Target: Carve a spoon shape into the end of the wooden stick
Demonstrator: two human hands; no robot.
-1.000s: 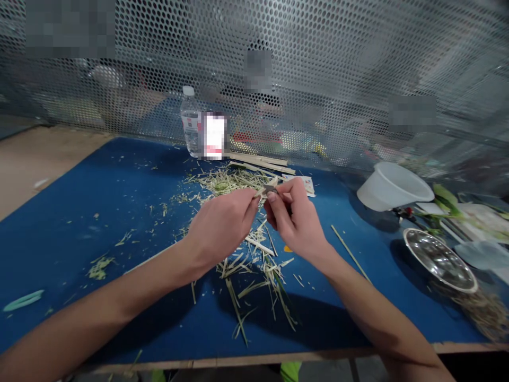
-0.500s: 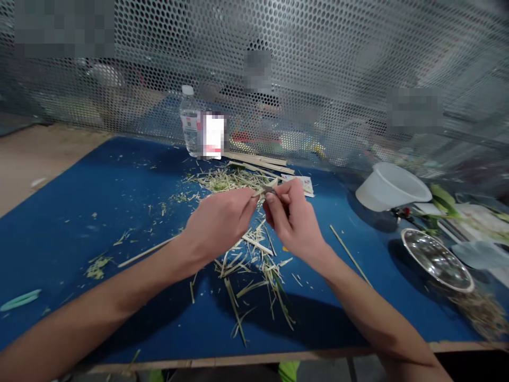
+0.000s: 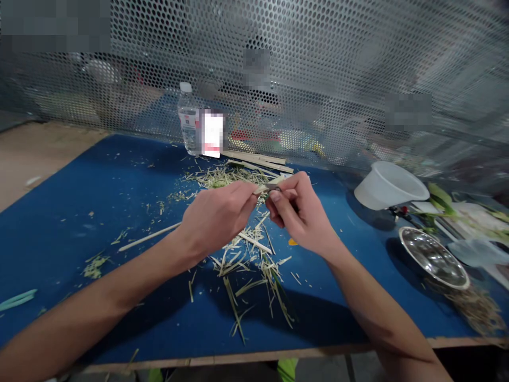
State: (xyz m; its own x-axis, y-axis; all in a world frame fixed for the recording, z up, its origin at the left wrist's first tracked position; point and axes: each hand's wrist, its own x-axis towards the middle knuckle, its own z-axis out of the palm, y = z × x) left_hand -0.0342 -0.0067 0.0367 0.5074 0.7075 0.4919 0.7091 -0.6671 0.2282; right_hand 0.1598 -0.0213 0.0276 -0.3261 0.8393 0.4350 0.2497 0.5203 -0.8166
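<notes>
My left hand (image 3: 222, 215) is closed, pinching a pale, narrow plant strip (image 3: 260, 189) between thumb and fingertips. Close against it, my right hand (image 3: 300, 212) grips a small dark blade (image 3: 273, 187) with thumb and bent forefinger. The blade lies at the strip's right part; exactly how they touch is too small to tell. Beneath and behind both hands, thin pale shavings (image 3: 254, 239) are strewn over the blue table top (image 3: 151, 297). A heap of greenish shavings (image 3: 214, 176) sits behind my left hand.
Long pale stalks (image 3: 258, 158) lie at the back beside a water bottle (image 3: 189, 124) and a bright phone screen (image 3: 212, 132). To the right stand a white plastic tub (image 3: 377, 185) and a steel bowl (image 3: 433, 257), near dry fibres (image 3: 477, 310). Perforated metal sheeting (image 3: 318, 63) rises behind.
My right hand has shifted slightly right and up, covering most of the white card behind it. A thin green stalk by my right forearm is now largely out of sight. Both hands keep their grip.
</notes>
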